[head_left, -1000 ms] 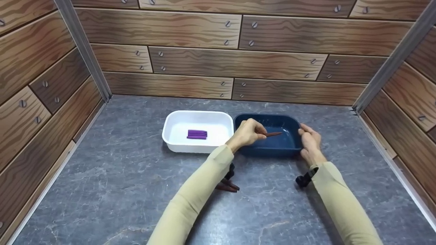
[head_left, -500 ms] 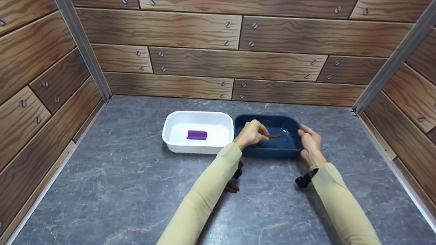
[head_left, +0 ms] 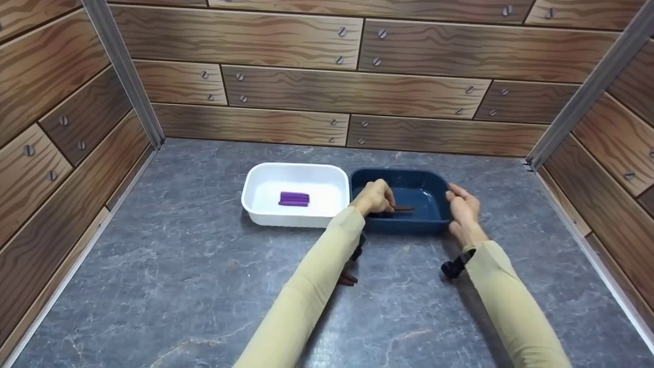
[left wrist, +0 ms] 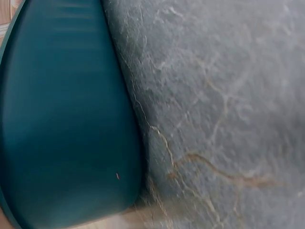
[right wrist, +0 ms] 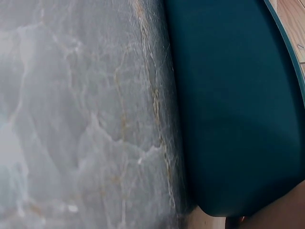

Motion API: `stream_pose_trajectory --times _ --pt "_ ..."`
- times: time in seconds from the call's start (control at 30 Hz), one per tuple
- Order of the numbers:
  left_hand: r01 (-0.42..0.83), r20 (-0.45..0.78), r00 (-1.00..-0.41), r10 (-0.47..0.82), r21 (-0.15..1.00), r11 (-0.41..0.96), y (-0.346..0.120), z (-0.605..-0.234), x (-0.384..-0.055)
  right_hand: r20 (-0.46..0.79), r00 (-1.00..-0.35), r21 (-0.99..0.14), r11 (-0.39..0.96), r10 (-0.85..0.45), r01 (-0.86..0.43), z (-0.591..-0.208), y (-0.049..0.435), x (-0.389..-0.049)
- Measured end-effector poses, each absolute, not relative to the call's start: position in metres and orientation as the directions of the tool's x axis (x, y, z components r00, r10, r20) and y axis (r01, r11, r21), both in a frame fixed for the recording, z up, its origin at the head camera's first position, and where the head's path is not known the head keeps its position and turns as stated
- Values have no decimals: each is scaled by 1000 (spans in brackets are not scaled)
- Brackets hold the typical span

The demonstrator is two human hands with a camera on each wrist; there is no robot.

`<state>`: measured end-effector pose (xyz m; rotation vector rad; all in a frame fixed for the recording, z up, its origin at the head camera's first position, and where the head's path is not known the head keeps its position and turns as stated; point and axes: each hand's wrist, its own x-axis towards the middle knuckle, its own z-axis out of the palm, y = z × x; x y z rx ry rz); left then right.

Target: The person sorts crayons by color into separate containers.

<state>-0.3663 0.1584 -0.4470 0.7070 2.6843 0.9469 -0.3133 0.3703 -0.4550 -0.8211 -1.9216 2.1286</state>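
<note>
— Dark blue container (head_left: 416, 226) on the right: why are both hands there?

— Your left hand (head_left: 374, 197) is inside it, fingers closed in a pinch on one end of a brown stick (head_left: 403, 208). The free end points right, low over the floor; whether it touches down, you can't tell from here. Pinching only the end probably lets you lay it flat.

— And the right hand?

— Your right hand (head_left: 464, 209) is curled on the right end of the rim, likely to steady the container so that it doesn't slide on the tabletop (head_left: 179, 255). The wrist views show mostly wall and tabletop, so they add little about your grips.

— What about the white container (head_left: 286, 220)?

— It stands just to the left, and you have purple sticks (head_left: 294, 199) in it, side by side, perhaps grouped by colour. More brown sticks (head_left: 348, 279) lie on the tabletop near you, partly behind your left sleeve (head_left: 311, 286); you can't count them. Your left hand also hides part of the blue container's floor.
</note>
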Motion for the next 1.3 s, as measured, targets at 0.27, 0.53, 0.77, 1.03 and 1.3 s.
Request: stream_pose_trajectory --times 0.27,0.53,0.77,1.03,1.3 --pt "343 -96 -870 484 587 733 165 -448 -369 -290 -834 -957 -157 469 244 -454 372 -314" --pt "313 -94 -891 444 581 751 169 -450 -370 -247 -842 -969 -125 479 213 -453 370 -314" --pt "300 -72 -905 420 592 748 171 -454 -370 -258 -835 -966 -137 486 218 -456 371 -314" --pt "305 -71 -904 421 583 753 171 -456 -369 -262 -834 -965 -152 485 214 -459 371 -315" --pt "298 -79 -903 423 594 748 171 -455 -369 -268 -838 -962 -175 476 208 -457 371 -314"
